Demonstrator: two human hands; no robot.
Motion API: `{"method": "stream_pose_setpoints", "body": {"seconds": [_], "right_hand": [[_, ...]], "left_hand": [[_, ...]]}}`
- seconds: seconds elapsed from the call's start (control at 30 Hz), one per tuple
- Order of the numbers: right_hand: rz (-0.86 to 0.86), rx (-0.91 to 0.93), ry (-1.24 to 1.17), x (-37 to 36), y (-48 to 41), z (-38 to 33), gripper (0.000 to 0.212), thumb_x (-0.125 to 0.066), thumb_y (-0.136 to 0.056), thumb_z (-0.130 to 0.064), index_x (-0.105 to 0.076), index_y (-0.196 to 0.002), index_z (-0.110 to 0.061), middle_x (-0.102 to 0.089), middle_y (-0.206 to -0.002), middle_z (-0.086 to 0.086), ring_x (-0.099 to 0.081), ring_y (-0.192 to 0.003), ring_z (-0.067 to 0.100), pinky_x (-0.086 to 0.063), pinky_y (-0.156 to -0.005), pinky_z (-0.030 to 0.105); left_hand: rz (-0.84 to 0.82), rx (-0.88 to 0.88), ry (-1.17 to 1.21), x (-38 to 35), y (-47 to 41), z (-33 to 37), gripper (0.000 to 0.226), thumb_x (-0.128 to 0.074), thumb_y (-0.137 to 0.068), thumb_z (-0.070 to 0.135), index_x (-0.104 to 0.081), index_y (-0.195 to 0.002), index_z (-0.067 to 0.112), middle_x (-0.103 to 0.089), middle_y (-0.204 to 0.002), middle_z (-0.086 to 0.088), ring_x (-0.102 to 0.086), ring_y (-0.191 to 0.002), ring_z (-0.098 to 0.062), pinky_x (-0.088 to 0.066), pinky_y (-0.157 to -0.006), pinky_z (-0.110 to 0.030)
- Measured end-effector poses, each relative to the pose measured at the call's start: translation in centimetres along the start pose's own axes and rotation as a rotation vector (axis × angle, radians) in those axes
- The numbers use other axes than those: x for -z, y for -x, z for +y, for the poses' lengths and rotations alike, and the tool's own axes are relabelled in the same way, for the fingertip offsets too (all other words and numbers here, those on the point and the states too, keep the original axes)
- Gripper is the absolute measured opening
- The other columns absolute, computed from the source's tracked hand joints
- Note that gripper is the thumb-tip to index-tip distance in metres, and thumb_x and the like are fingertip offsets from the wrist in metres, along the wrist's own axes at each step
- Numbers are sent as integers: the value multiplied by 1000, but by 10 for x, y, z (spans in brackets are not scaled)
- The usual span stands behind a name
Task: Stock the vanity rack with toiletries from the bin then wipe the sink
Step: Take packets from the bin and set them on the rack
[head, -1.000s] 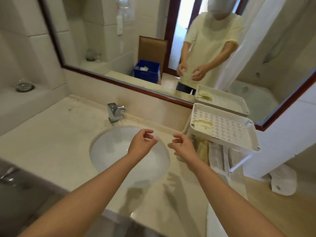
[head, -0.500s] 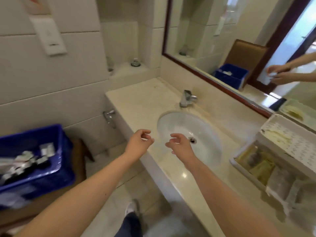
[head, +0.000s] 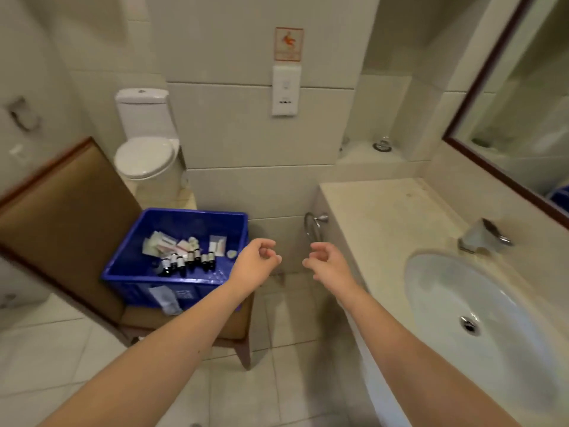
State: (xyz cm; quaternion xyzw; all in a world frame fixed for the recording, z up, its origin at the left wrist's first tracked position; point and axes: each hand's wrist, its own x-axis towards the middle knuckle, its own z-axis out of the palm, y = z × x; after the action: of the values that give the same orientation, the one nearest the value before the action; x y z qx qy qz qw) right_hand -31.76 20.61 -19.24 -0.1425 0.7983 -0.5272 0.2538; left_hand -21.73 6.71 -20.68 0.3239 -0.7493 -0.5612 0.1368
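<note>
We open on the blue plastic bin, sitting on the seat of the brown padded chair with the dark wooden frame. It fills the seat nearly to the front edge. Inside, a cluster of small dark bottles with pale labels lies mid-floor toward the bin's near wall, and pale flat sachets and packets are scattered behind them toward the back. The labels are too blurred for us to read. A grey-blue cloth hangs over the bin's near wall.

The bin's near right corner is hidden behind the left forearm. The left hand hovers there over the right rim, fingers loosely curled, thumb close to the fingertips, holding nothing and touching nothing. The right hand hangs level with it over the floor, between the bin and the counter's left end. It is just as loosely curled and just as empty.

To the right we have the beige stone countertop with the white oval sink sunk into it, drain showing. The chrome tap, smeared with blur, stands at the sink's back edge. A chrome towel ring hangs on the counter's left end. The dark-framed mirror is cut off at the right edge, and a white toilet stands beyond the chair.
</note>
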Motion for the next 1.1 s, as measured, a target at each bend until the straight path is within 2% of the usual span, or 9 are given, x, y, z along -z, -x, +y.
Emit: {"method": "stream_pose_setpoints", "body": {"seconds": [0.13,0.33,0.4,0.5,0.63,0.73,0.93,1.03,1.1], "right_hand": [[-65,34,15,-73,-22,-31,38,-69,-82,-12,-55,-118,-19,-60,-109,2,-60,-102,16,-51,-94,40],[-154,66,8,-178,-52,-61,35,-65,-86,-11,-54,-118,-18,-60,-103,-3,-59,-92,9,-53,-83,31],[-173,55,2,-208,-61,-67,35,-66,-87,-11,-54,-118,-20,-60,-102,-3,-59,-90,9,-53,-85,33],[-214,30,10,-247,-73,-74,37,-66,-87,-12,-54,-121,-19,-62,-104,-2,-60,-93,13,-53,-91,38],[-292,15,57,-287,-84,-82,37,-64,-89,-17,-52,-124,-21,-59,-111,-3,-59,-104,15,-52,-95,40],[-330,3,89,-313,-98,-88,37,-64,-90,-17,-53,-124,-20,-58,-107,-4,-58,-100,14,-52,-92,38],[-396,-45,135,-360,-141,-92,38,-63,-90,-12,-52,-125,-18,-57,-99,-8,-57,-91,10,-50,-82,29],[-420,-73,153,-385,-173,-91,37,-64,-89,-11,-52,-124,-18,-60,-100,-5,-58,-85,8,-50,-73,26],[-441,-101,172,-401,-196,-90,35,-63,-89,-10,-53,-122,-17,-61,-99,-4,-59,-83,8,-50,-75,28]], "left_hand": [[43,29,3,68,-24,-20,30,-65,-88,15,-54,-116,16,-63,-92,-2,-60,-83,-13,-49,-78,-24],[117,66,-40,164,-57,-56,28,-64,-89,18,-54,-115,20,-63,-92,3,-62,-81,-10,-52,-74,-27],[130,91,-47,192,-64,-69,30,-64,-88,20,-55,-117,19,-64,-94,3,-63,-86,-12,-53,-78,-30],[156,122,-63,230,-70,-87,29,-65,-89,20,-54,-115,22,-63,-95,3,-62,-84,-12,-50,-72,-24],[197,169,-35,266,-75,-112,24,-65,-88,18,-55,-109,23,-65,-89,2,-64,-86,-17,-53,-84,-36],[218,213,-17,284,-83,-133,27,-67,-87,19,-56,-111,22,-68,-95,-6,-66,-89,-21,-53,-87,-39],[256,316,30,306,-114,-166,31,-64,-91,15,-54,-120,14,-66,-102,-11,-61,-83,-10,-45,-69,-13],[260,362,33,316,-142,-180,32,-63,-92,16,-54,-123,13,-66,-103,-9,-59,-89,-9,-43,-71,-12],[268,403,39,322,-163,-186,34,-63,-92,17,-53,-124,12,-65,-103,-5,-58,-92,-8,-43,-76,-16]]}}
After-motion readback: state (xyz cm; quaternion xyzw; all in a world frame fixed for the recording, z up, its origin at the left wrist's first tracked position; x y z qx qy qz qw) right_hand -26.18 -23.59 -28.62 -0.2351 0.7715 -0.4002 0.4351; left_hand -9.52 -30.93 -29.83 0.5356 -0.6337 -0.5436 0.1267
